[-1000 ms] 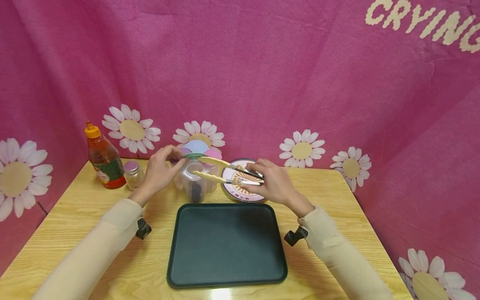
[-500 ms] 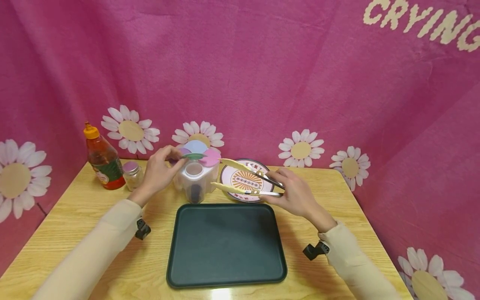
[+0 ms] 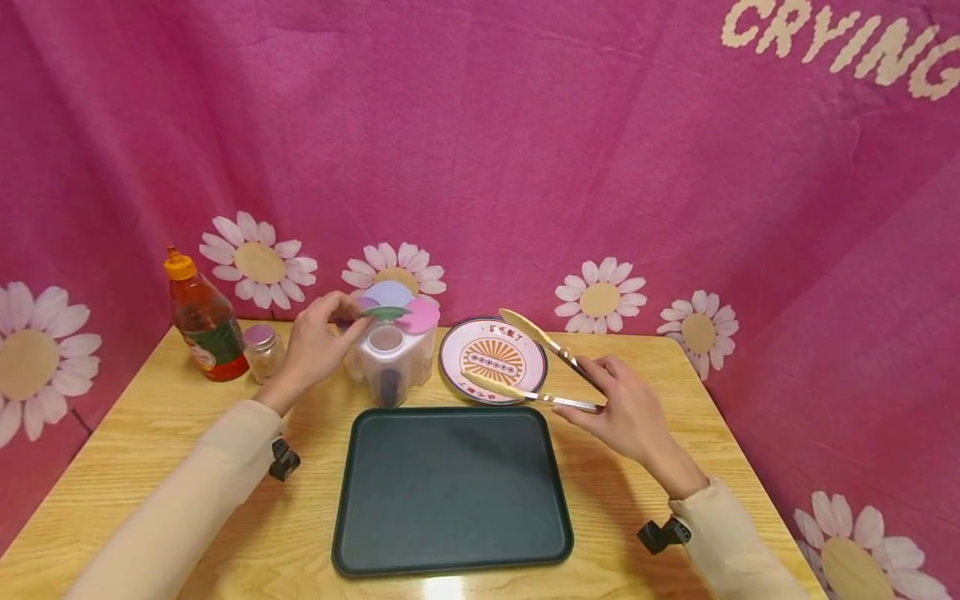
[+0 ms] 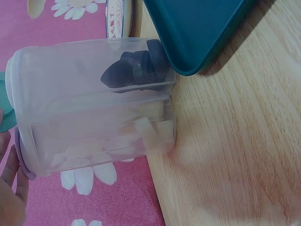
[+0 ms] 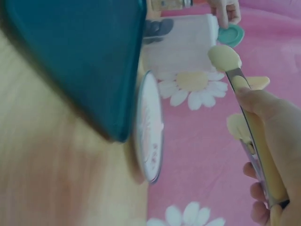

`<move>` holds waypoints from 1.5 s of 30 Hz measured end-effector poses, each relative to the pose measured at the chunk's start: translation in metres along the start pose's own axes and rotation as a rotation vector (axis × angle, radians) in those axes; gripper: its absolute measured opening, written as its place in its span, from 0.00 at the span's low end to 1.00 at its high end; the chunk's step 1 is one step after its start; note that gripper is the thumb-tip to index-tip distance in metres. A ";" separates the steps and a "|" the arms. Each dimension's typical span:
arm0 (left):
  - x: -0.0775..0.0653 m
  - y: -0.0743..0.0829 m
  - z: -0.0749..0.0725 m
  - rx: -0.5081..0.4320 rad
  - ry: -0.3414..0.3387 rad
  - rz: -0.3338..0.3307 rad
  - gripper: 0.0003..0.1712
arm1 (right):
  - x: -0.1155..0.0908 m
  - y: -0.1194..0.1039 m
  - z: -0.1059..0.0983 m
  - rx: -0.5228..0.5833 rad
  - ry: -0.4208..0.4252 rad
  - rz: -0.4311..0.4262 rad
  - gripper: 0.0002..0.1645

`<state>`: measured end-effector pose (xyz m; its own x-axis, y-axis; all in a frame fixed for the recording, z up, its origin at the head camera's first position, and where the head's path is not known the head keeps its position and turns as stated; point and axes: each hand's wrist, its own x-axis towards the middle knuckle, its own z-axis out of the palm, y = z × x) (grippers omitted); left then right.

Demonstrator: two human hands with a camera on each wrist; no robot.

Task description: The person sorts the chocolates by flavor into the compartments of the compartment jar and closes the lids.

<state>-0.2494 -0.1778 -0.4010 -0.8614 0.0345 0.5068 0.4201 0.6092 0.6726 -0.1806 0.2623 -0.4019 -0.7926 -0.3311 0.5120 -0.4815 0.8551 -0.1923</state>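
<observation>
My left hand [image 3: 318, 343] pinches the raised green lid [image 3: 387, 313] of a clear plastic storage container [image 3: 422, 358]. Below that lid, the round mouth of the front compartment is uncovered. Dark pieces [image 4: 136, 68] lie at the bottom of one compartment, and pale pieces [image 4: 153, 132] in its neighbour. My right hand [image 3: 633, 412] grips kitchen tongs [image 3: 525, 325] with cream tips, spread apart with nothing between them. The tongs hover over the right part of a round patterned plate [image 3: 480, 340] standing right of the container. In the right wrist view, the thumb [image 5: 258, 100] lies along one tong arm.
A dark green tray [image 3: 453, 492] lies in front of the container and plate. To the left stand a red sauce bottle [image 3: 206, 321] with an orange cap and a small jar [image 3: 264, 354] with a pink lid. A pink floral cloth [image 3: 480, 167] hangs behind the table.
My right hand has moved right and toward me with the tongs, away from the container's mouth and past the plate's middle. The left hand has stayed at the green lid.
</observation>
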 end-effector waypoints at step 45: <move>0.000 0.001 0.000 0.001 0.015 0.016 0.12 | -0.083 0.090 0.018 -0.171 -0.178 0.393 0.46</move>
<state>-0.2489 -0.1777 -0.4006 -0.8500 0.0323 0.5258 0.4338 0.6093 0.6637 -0.1646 0.3597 -0.4766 -0.9617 -0.0190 0.2735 -0.0745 0.9781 -0.1943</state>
